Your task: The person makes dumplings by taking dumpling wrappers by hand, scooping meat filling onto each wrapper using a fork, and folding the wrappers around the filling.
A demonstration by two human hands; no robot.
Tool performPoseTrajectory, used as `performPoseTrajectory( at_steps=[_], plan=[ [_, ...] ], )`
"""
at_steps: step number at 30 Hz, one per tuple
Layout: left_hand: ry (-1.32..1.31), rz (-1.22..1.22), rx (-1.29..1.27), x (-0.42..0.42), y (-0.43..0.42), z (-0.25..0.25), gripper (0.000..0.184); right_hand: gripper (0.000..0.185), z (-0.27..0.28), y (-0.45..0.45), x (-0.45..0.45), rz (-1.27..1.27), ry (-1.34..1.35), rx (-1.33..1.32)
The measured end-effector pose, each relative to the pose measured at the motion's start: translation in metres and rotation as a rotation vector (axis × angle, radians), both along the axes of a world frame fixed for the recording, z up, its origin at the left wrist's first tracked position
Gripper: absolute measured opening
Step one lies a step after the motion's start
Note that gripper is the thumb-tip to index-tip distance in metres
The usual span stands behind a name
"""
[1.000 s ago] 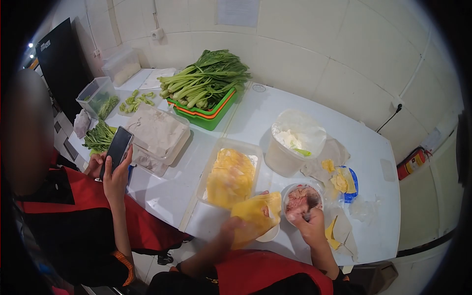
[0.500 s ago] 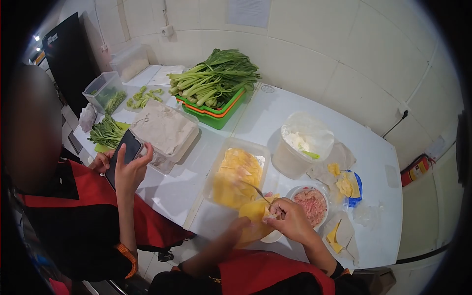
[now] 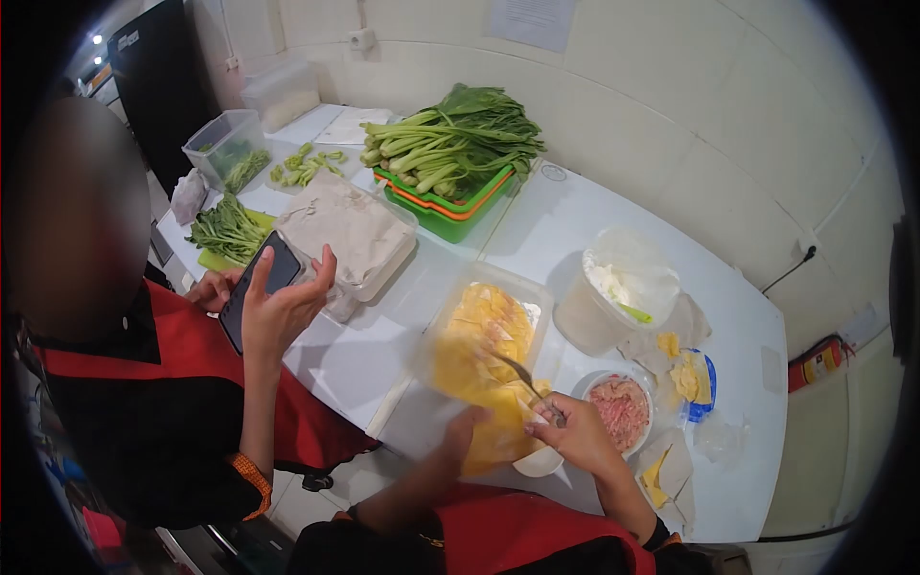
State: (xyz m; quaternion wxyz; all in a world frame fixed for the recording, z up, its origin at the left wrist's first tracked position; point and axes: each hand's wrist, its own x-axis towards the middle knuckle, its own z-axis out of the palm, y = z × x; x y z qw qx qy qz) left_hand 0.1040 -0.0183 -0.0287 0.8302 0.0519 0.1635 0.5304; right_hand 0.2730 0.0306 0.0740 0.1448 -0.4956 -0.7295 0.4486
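My right hand (image 3: 567, 431) is closed on a metal fork or spoon (image 3: 517, 370), whose head points up and left over the yellow sheets. Under my left hand (image 3: 467, 436), which is blurred, lie yellow wrapper sheets (image 3: 503, 436); the hand holds them near the table's front edge. Just behind is a clear tray (image 3: 543, 292) with folded yellow pieces (image 3: 491, 316). To the right of my right hand stands a round tub of pink minced meat (image 3: 620, 407). A small white dish (image 3: 540, 463) sits partly hidden beneath the sheets.
At the left a co-worker holds a phone (image 3: 259, 287). Leafy greens fill a stacked green basket (image 3: 450, 225). A cloth-covered box (image 3: 383, 273), a white-lined bucket (image 3: 585, 311), a blue-edged packet (image 3: 704, 383) and yellow scraps (image 3: 655, 479) surround the work area.
My right hand has moved with the utensil from the meat tub leftward to the yellow sheets. The view has shifted, and the co-worker's raised hand has opened away from the phone.
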Motion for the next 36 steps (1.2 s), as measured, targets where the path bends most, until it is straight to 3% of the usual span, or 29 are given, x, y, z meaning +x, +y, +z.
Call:
performPoseTrajectory(
  at_steps=[2, 4, 5, 10, 13, 19, 22, 25, 28, 34, 36],
  plan=[
    [-0.243, 0.160, -0.073, 0.002, 0.004, 0.002, 0.058, 0.019, 0.006, -0.006, -0.008, 0.064, -0.023, 0.218],
    [-0.402, 0.145, 0.053, -0.005, 0.009, -0.004, 0.059, 0.015, -0.006, -0.011, -0.008, 0.191, 0.059, 0.556],
    [-0.483, 0.139, 0.115, -0.009, 0.011, -0.007, 0.060, 0.020, -0.004, -0.012, -0.008, 0.241, 0.064, 0.541],
    [-0.214, 0.346, 0.133, -0.045, 0.014, 0.002, 0.063, 0.033, 0.024, -0.013, -0.016, 0.488, 0.125, 0.410],
    [-0.070, 0.528, 0.184, -0.075, 0.013, -0.009, 0.064, 0.027, 0.043, 0.000, -0.027, 0.532, 0.186, 0.169],
    [-0.037, 0.782, 0.246, -0.120, 0.001, -0.019, 0.068, 0.018, 0.025, 0.077, -0.070, 0.325, 0.256, -0.043],
    [0.005, 0.852, 0.307, -0.130, -0.008, -0.010, 0.072, 0.016, 0.013, 0.113, -0.088, 0.302, 0.295, 0.019],
    [0.069, 0.877, 0.338, -0.143, -0.016, -0.013, 0.074, 0.018, 0.003, 0.140, -0.099, 0.282, 0.197, 0.085],
    [0.066, 0.902, 0.328, -0.151, -0.022, -0.015, 0.075, 0.019, 0.011, 0.142, -0.101, 0.258, -0.005, 0.315],
    [0.052, 0.880, 0.322, -0.147, -0.022, -0.008, 0.077, 0.020, 0.031, 0.152, -0.102, 0.203, 0.059, 0.177],
    [0.066, 0.870, 0.314, -0.144, -0.021, -0.006, 0.077, 0.021, -0.006, 0.177, -0.101, 0.197, 0.049, 0.158]
  ],
)
